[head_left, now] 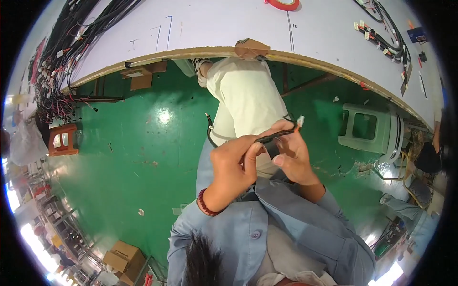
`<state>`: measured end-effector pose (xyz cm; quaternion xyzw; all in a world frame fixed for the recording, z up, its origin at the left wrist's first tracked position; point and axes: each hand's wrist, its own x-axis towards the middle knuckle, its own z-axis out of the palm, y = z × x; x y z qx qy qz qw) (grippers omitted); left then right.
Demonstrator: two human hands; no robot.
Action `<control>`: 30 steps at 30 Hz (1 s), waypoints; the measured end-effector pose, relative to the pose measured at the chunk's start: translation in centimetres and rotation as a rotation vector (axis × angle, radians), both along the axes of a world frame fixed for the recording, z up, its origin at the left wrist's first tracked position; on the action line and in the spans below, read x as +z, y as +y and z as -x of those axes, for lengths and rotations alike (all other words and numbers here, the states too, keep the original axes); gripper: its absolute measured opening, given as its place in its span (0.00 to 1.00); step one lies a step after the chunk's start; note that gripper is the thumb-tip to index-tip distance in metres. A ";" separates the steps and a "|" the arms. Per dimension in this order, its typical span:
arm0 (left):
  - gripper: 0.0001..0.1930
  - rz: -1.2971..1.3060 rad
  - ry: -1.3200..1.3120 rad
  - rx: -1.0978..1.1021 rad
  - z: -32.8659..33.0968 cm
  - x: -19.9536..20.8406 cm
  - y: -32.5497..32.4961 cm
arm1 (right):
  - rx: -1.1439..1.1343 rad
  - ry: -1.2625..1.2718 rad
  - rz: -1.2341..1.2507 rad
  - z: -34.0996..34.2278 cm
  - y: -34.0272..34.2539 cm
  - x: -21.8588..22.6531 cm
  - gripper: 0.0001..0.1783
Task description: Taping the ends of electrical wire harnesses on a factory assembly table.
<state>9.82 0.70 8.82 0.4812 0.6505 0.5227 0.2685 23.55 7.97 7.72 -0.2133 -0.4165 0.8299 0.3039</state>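
Green floor, one white table with ruled lines and a short handwritten black mark. Two cable bundles on it, left and right. Two stools: pale green right, red-brown left. Cardboard box lower left. Left hand pinches black harness above lap, partly covering it; right hand grips its connector end, thumb at black strip. One red tape roll, far table. One white connector.
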 end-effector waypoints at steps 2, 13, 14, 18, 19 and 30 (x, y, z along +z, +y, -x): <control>0.05 -0.032 0.074 0.040 -0.2 0.7 0.4 | -0.077 -0.009 0.056 -0.3 -0.7 -0.3 0.27; 0.05 -0.131 0.485 0.152 0.1 -0.9 0.4 | 0.059 -0.380 -0.329 -2.1 -0.4 3.6 0.14; 0.05 -0.085 0.499 0.064 -0.3 -0.5 0.4 | 0.013 -0.369 -0.171 -1.6 0.4 4.8 0.16; 0.03 -0.025 0.303 -0.025 -0.2 -1.0 -0.1 | -0.132 -0.285 0.111 1.2 2.3 5.4 0.16; 0.03 -0.028 0.305 -0.020 0.1 -1.0 -0.1 | -0.161 -0.241 0.085 -0.2 1.6 4.5 0.16; 0.12 0.172 -0.490 -0.124 1.2 0.9 -1.2 | 0.021 -0.101 -0.260 0.6 0.9 -0.4 0.21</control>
